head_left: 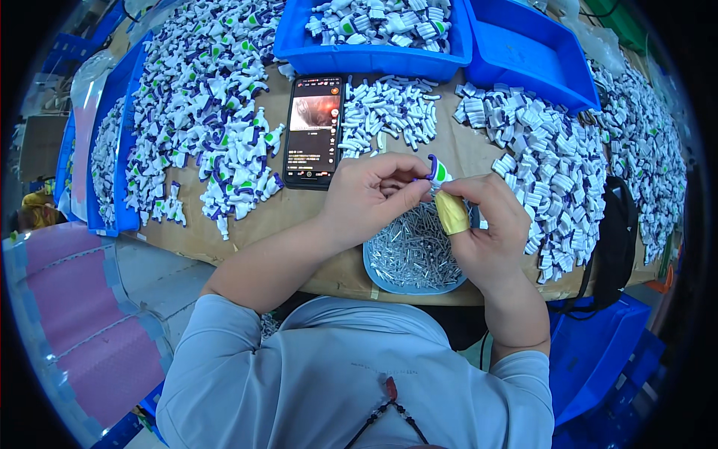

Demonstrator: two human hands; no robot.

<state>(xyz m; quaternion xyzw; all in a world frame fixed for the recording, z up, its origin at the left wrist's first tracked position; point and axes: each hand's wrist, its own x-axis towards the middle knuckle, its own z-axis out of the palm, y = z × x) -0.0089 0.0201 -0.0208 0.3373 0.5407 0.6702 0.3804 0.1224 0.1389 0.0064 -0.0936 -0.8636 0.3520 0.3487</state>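
Toward two o'clock from centre, the left hand (378, 193) and yellow-thumbed right hand (488, 224) both pinch one small white, purple and green figure (438, 173), apparently unfinished. From it, similar figures (228, 146) heap at nine o'clock, seemingly done; many white parts (559, 176) remain at three, metal pins (413, 254) at six.

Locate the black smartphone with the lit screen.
In the head view, the black smartphone lies left of centre, immediately left of the small white tubular plastic pieces.
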